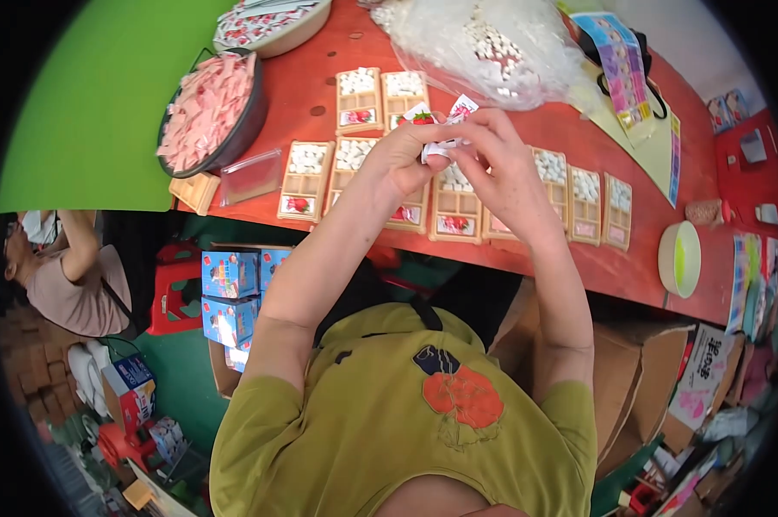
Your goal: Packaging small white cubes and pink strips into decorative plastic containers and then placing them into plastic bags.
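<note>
Head view: my left hand and right hand meet, fingers curled in, pinching small white paper-like sachets with red print above tan, rectangular compartmented trays holding white pellets. Farther out (over to my left), a round dark tub of pink strips sits on the red tabletop.

Beige rectangular compartmented trays are lying in two rows on red flat-topped table. Left: pink flat packets are lying in round dark tub. Behind: clear plastic bag. Right: round pale-green bowl.
</note>
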Motion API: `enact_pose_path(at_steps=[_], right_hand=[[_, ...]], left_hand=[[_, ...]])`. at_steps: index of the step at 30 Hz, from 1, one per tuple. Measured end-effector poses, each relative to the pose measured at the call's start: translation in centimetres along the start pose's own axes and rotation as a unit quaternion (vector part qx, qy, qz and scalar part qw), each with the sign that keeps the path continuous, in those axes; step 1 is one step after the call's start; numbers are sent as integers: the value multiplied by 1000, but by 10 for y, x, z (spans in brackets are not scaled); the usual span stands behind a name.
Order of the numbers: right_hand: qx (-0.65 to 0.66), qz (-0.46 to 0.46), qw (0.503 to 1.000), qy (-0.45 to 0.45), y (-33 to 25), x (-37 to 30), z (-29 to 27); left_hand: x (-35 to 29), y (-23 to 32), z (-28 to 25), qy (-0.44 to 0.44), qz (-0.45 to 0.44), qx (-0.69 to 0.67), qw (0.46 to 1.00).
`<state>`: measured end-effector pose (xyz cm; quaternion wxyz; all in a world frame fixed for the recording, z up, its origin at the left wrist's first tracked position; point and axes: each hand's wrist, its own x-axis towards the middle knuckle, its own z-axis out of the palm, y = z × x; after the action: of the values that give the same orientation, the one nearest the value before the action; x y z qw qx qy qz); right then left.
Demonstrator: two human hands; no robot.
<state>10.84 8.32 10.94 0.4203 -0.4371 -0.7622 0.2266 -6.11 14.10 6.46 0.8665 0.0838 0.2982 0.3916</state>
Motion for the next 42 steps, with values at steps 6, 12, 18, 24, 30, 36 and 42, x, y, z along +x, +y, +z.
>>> enact_pose_path(at_steps=[6, 12, 18, 24, 30, 36, 42], right_hand=[[-28, -56, 997, 46, 21, -52, -6], [29, 6, 990, 136, 35, -80, -28], [161, 228, 955, 100, 48, -66, -49], [263, 320, 903, 117, 71, -85, -62], [244, 298, 907, 168, 75, -107, -83], [178, 363, 879, 254, 84, -139, -105], [170, 321, 909, 203, 72, -152, -59]], left_hand=[[4, -48, 9, 2, 15, 30, 999], [-1, -75, 23, -30, 20, 98, 995], [-4, -85, 28, -57, -22, 161, 985], [-3, -82, 21, -43, -28, 190, 980], [-11, -59, 2, -36, -14, 122, 992], [-31, -31, -20, -5, 52, 102, 993], [-62, -54, -27, -1, 21, 125, 992]])
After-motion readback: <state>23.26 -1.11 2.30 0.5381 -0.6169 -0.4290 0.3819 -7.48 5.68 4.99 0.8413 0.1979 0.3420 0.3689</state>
